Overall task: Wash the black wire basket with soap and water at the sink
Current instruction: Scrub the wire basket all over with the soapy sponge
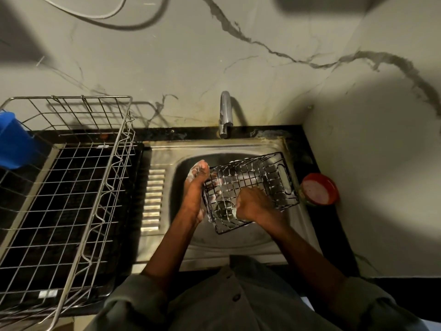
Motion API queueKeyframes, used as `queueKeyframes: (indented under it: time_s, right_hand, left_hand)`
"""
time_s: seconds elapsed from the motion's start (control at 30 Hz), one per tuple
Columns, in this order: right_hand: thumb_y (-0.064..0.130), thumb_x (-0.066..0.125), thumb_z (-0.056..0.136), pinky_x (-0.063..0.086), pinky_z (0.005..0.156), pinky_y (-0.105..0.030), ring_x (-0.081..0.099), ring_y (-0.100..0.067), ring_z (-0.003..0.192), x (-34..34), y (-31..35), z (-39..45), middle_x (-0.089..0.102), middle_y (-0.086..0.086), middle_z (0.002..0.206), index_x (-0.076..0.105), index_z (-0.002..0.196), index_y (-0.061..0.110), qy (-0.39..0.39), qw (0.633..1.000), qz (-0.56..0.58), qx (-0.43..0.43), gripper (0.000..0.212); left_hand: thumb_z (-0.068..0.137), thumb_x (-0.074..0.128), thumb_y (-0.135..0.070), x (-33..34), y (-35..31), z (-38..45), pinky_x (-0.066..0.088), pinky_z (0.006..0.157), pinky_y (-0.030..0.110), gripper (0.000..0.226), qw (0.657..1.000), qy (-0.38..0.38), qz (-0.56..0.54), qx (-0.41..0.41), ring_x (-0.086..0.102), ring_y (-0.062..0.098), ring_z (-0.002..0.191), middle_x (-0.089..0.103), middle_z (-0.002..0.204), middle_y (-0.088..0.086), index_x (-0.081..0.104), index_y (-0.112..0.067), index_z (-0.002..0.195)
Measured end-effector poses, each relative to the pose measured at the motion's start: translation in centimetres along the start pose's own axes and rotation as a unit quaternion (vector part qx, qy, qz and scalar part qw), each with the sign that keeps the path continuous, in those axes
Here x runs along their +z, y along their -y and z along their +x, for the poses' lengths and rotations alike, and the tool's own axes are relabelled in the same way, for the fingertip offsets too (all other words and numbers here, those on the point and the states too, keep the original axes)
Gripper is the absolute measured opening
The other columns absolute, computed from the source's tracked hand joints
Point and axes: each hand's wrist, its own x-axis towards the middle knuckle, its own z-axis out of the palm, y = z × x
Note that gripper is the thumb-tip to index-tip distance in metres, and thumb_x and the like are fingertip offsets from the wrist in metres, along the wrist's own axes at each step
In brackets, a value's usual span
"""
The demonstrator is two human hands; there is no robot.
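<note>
The black wire basket (267,177) is held tilted over the steel sink (238,240), with white suds on its wires. My left hand (195,189) grips the basket's left edge, and foam covers its fingers. Inside the basket, my right hand (253,204) is closed against the mesh; whatever it may hold is hidden. The tap (225,115) stands behind the sink, and no water shows at its spout.
A large steel dish rack (78,177) stands on the black counter at the left, with a blue plastic container (14,139) at its far-left edge. A red tub of white soap (319,188) sits on the counter right of the sink. Marble walls close in behind and at the right.
</note>
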Motion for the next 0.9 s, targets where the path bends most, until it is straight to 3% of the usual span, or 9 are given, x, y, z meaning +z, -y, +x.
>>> queueKeyframes:
  time_s: [0.13, 0.23, 0.37, 0.43, 0.53, 0.67, 0.77, 0.83, 0.9]
  right_hand:
    - [0.014, 0.073, 0.087, 0.056, 0.068, -0.026, 0.066, -0.014, 0.081, -0.4, 0.6, 0.7, 0.068, 0.002, 0.087, 0.069, 0.089, 0.020, -0.147, 0.986, 0.066, 0.041, 0.007]
    - [0.015, 0.075, 0.086, 0.041, 0.054, -0.010, 0.063, -0.003, 0.072, -1.3, 0.8, 1.6, 0.074, 0.007, 0.088, 0.076, 0.095, 0.023, -0.275, 0.934, 0.219, 0.066, 0.012]
    - [0.018, 0.075, 0.086, 0.055, 0.064, -0.023, 0.067, -0.009, 0.078, -1.2, 0.1, 1.1, 0.075, 0.006, 0.090, 0.075, 0.093, 0.025, -0.205, 0.965, 0.159, 0.045, 0.010]
    - [0.019, 0.073, 0.087, 0.056, 0.080, -0.033, 0.069, -0.019, 0.090, -1.2, -0.7, 0.4, 0.074, -0.001, 0.094, 0.075, 0.094, 0.021, -0.102, 0.994, 0.017, 0.016, 0.008]
    - [0.016, 0.070, 0.084, 0.046, 0.076, -0.030, 0.067, -0.024, 0.101, -0.6, -2.0, -0.2, 0.072, -0.003, 0.102, 0.073, 0.096, 0.019, -0.037, 0.997, -0.060, 0.016, 0.012]
    - [0.018, 0.071, 0.088, 0.053, 0.069, -0.026, 0.066, -0.016, 0.081, -1.0, -1.2, 0.5, 0.074, 0.001, 0.091, 0.075, 0.090, 0.022, -0.138, 0.986, 0.063, 0.062, 0.006]
    - [0.018, 0.073, 0.088, 0.037, 0.053, -0.017, 0.059, -0.009, 0.071, -1.8, -0.3, 1.0, 0.076, 0.005, 0.090, 0.078, 0.097, 0.025, -0.285, 0.930, 0.205, 0.109, 0.012]
    - [0.019, 0.074, 0.088, 0.044, 0.058, -0.020, 0.063, -0.010, 0.075, -2.0, -0.5, 1.0, 0.076, 0.005, 0.094, 0.077, 0.099, 0.025, -0.307, 0.934, 0.160, 0.092, 0.013]
    - [0.020, 0.071, 0.089, 0.047, 0.067, -0.025, 0.060, -0.012, 0.078, -2.1, -1.3, 0.9, 0.073, 0.004, 0.096, 0.074, 0.100, 0.024, -0.242, 0.969, 0.020, 0.045, 0.012]
  left_hand:
    - [0.082, 0.068, -0.048, 0.3, 0.3, 0.0, 0.064, 0.067, 0.033, 0.060, 1.000, 0.007, -0.012, -0.003, 0.076, 0.020, 0.088, 0.078, 0.110, 0.008, 0.058, -0.026, 0.136]
    - [0.084, 0.067, -0.047, 0.6, 0.2, -0.2, 0.064, 0.064, 0.033, 0.052, 1.000, 0.022, -0.007, -0.006, 0.076, 0.019, 0.083, 0.080, 0.100, 0.004, 0.062, -0.024, 0.130]
    - [0.079, 0.070, -0.053, 0.5, 0.3, -0.3, 0.061, 0.062, 0.034, 0.043, 1.000, 0.008, -0.007, -0.008, 0.071, 0.025, 0.079, 0.077, 0.096, 0.008, 0.066, -0.028, 0.113]
    - [0.077, 0.072, -0.052, -0.1, 0.4, 0.0, 0.062, 0.067, 0.036, 0.059, 1.000, -0.017, -0.008, 0.006, 0.072, 0.026, 0.086, 0.077, 0.105, 0.010, 0.063, -0.024, 0.128]
    - [0.079, 0.073, -0.056, -0.5, 0.8, 0.2, 0.064, 0.074, 0.038, 0.067, 0.999, -0.027, 0.006, 0.017, 0.074, 0.027, 0.097, 0.076, 0.119, 0.015, 0.059, -0.023, 0.136]
    - [0.096, 0.067, -0.045, -0.1, 1.0, 0.1, 0.064, 0.065, 0.032, 0.054, 1.000, -0.013, 0.005, -0.001, 0.074, 0.022, 0.092, 0.075, 0.119, 0.013, 0.055, -0.022, 0.143]
    - [0.095, 0.067, -0.043, 0.6, 0.9, 0.0, 0.059, 0.056, 0.027, 0.054, 1.000, 0.018, 0.012, 0.001, 0.075, 0.015, 0.081, 0.075, 0.115, 0.013, 0.054, -0.025, 0.143]
    - [0.085, 0.070, -0.050, 0.9, 0.6, 0.0, 0.059, 0.058, 0.028, 0.062, 1.000, 0.022, 0.011, 0.006, 0.075, 0.016, 0.084, 0.075, 0.117, 0.012, 0.056, -0.027, 0.141]
    - [0.077, 0.075, -0.060, 0.7, 0.1, 0.2, 0.061, 0.063, 0.031, 0.074, 1.000, 0.009, 0.019, 0.010, 0.075, 0.021, 0.093, 0.075, 0.120, 0.010, 0.057, -0.026, 0.141]
